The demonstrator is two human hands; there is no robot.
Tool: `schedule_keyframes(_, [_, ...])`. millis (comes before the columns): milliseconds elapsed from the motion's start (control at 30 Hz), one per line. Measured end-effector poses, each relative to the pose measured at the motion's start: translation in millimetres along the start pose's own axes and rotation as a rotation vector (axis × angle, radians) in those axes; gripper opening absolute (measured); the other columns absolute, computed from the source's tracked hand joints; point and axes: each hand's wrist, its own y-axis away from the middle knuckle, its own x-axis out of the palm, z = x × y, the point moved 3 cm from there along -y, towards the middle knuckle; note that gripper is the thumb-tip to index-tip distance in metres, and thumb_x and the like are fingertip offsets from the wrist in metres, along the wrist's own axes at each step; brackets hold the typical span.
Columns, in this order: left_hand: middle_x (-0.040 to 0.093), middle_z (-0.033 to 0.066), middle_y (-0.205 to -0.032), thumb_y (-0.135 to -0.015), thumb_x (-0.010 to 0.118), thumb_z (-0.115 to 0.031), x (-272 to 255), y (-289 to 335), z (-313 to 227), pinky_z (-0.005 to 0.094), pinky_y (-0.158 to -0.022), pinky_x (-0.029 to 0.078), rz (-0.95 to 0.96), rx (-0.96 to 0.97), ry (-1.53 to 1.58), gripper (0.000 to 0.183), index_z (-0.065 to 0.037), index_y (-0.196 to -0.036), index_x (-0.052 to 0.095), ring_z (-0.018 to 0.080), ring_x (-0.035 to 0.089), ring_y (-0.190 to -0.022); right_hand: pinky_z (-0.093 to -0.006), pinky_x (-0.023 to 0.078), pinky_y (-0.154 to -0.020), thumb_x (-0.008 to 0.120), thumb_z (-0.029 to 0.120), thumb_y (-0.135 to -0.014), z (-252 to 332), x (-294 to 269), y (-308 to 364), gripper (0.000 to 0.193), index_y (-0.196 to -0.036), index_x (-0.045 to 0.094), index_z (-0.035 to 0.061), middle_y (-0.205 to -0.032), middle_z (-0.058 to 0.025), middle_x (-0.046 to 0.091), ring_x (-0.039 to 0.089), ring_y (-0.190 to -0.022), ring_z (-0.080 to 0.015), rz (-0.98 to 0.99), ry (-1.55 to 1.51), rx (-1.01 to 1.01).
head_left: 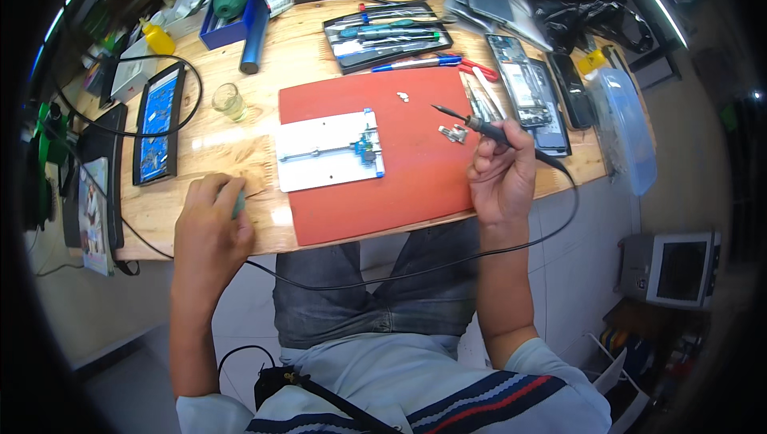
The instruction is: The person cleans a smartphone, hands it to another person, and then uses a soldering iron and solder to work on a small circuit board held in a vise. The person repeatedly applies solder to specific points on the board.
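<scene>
My right hand (503, 166) grips a soldering iron (489, 130) by its dark handle. The tip points up and left over the right side of the red mat (343, 214). At the wooden table's near left, my left hand (212, 214) is closed round a small green thing (239, 204), mostly hidden by the fingers. A white clamp holder (315, 170) lies on the mat between my hands, with a small blue-green circuit board (365, 146) at its right end. Small metal parts (454, 133) lie just left of the iron, and a tiny white piece (403, 97) sits farther back.
The iron's black cable (399, 278) loops across my lap. A glass jar (228, 101) stands left of the mat, beside a tray with blue contents (158, 124). Behind are a tool tray (383, 38) and pens; an opened phone (519, 78) and a plastic box (627, 126) lie right.
</scene>
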Motion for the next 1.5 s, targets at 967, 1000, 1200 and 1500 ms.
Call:
schedule_keyframes(967, [0.069,0.0036,-0.080,-0.100,0.068,-0.009,-5,-10,16,0.0213,-0.057,0.047,-0.178,-0.276,0.883,0.012,0.001,-0.107,0.067,0.0054,0.060,-0.067,-0.0274,0.057,-0.053,0.062,0.017,-0.096,-14,93,-79,0.016,-0.102,0.065,0.0026,-0.078,-0.0124,0.071,0.069,-0.060,-0.0159,0.309,0.430,0.203])
schedule_keyframes(1000, [0.069,0.0030,-0.079,-0.099,0.070,-0.009,-7,-15,10,0.0211,-0.057,0.046,-0.154,-0.271,0.882,0.011,0.001,-0.103,0.068,0.0050,0.060,-0.067,-0.0273,0.057,-0.053,0.061,0.017,-0.096,-9,86,-73,0.016,-0.102,0.065,0.0028,-0.078,-0.0126,0.071,0.068,-0.060,-0.0160,0.308,0.343,0.230])
schedule_keyframes(1200, [0.070,0.0035,-0.082,-0.097,0.072,-0.010,-8,-55,-31,0.0213,-0.064,0.050,-0.089,-0.136,1.033,0.012,0.002,-0.101,0.070,0.0055,0.063,-0.073,-0.0270,0.059,-0.057,0.058,0.021,-0.103,12,57,-43,0.025,-0.111,0.067,-0.0007,-0.086,-0.0139,0.072,0.071,-0.066,-0.0172,0.188,0.425,-0.007])
schedule_keyframes(1500, [0.072,0.0058,-0.081,-0.096,0.072,-0.007,8,-72,-60,0.0234,-0.068,0.052,-0.123,-0.177,0.955,0.009,0.002,-0.098,0.070,0.0075,0.066,-0.076,-0.0189,0.045,-0.065,0.075,0.004,-0.094,7,56,-8,0.018,-0.112,0.073,-0.0012,-0.089,-0.0025,0.067,0.057,-0.074,-0.0040,0.345,0.854,-0.236])
